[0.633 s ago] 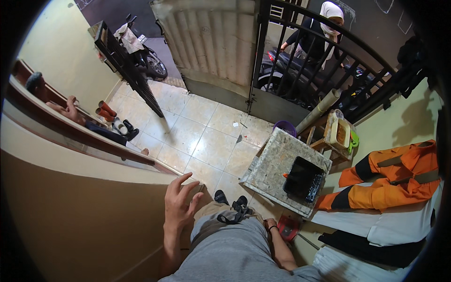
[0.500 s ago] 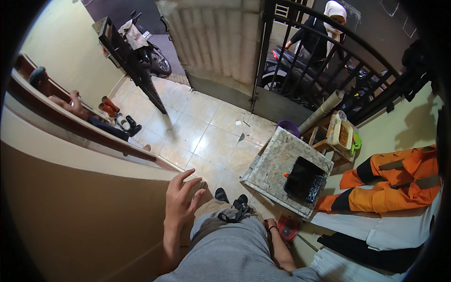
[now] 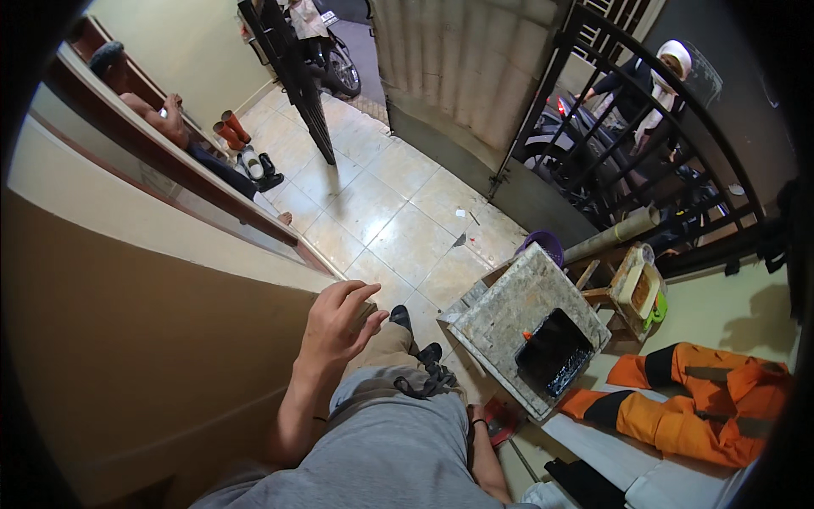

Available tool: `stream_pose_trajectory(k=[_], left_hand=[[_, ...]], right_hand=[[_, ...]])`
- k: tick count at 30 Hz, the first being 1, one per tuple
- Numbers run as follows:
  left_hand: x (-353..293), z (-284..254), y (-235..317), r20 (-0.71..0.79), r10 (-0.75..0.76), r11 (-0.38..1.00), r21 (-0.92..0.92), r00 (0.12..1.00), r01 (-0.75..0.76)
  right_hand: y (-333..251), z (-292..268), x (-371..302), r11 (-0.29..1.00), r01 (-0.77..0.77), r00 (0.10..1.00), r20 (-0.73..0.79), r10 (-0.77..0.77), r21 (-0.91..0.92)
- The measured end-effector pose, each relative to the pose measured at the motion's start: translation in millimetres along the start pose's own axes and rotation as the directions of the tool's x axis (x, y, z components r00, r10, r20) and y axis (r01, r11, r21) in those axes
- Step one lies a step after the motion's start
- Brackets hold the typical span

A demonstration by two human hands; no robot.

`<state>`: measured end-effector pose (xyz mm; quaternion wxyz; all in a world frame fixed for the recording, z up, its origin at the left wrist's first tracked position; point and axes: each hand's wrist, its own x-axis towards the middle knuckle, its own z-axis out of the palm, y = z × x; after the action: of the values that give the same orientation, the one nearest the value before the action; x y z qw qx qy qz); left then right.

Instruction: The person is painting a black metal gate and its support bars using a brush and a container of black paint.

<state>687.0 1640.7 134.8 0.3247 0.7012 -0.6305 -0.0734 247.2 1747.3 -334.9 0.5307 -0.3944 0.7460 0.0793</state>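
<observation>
My left hand (image 3: 341, 324) is raised in front of the wall corner, fingers loosely bent and thumb apart, with nothing in it. Beside my right hip hangs my right hand (image 3: 477, 414), a dark band at the wrist. Its fingers are mostly hidden. A red object with a thin handle, like a dustpan (image 3: 502, 422), shows just beyond that hand. To the right stands a worn, stained table (image 3: 500, 314), on which lies a glossy black tray (image 3: 554, 352) with a small orange item (image 3: 526, 335) at its edge.
A dark gate (image 3: 292, 76) and a metal panel (image 3: 466, 76) border the tiled floor (image 3: 398, 229). A person (image 3: 649, 89) is by a motorcycle outside; another person (image 3: 157, 119) sits in the left doorway. Orange trousers (image 3: 670, 416) hang at right, near a wooden stool (image 3: 615, 293).
The view has shifted, so the surroundings sit farther right. My feet are now apart in a stride. The left hand's fingers have bent a little more. The person outside has moved slightly.
</observation>
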Motion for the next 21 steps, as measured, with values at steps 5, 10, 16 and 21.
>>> stream_pose_trajectory(k=[5, 10, 16, 21], left_hand=[[31, 10, -14, -0.054, -0.070, 0.997, -0.041, 0.996, 0.068], [54, 10, -44, -0.120, -0.157, 0.987, -0.037, 0.980, 0.153], [95, 18, -76, -0.183, -0.254, 0.963, -0.140, 0.950, 0.231], [103, 23, -99, -0.205, -0.394, 0.908, -0.241, 0.896, 0.344]], right_hand=[[-31, -16, -2, 1.000, 0.003, 1.000, -0.026, -0.002, 0.020], [-74, -11, 4, 0.999, 0.026, 1.000, -0.005, -0.026, 0.028], [-146, -6, 7, 0.992, 0.065, 0.998, -0.008, -0.064, 0.110], [-233, -7, 10, 0.947, 0.138, 0.986, 0.053, -0.160, 0.291]])
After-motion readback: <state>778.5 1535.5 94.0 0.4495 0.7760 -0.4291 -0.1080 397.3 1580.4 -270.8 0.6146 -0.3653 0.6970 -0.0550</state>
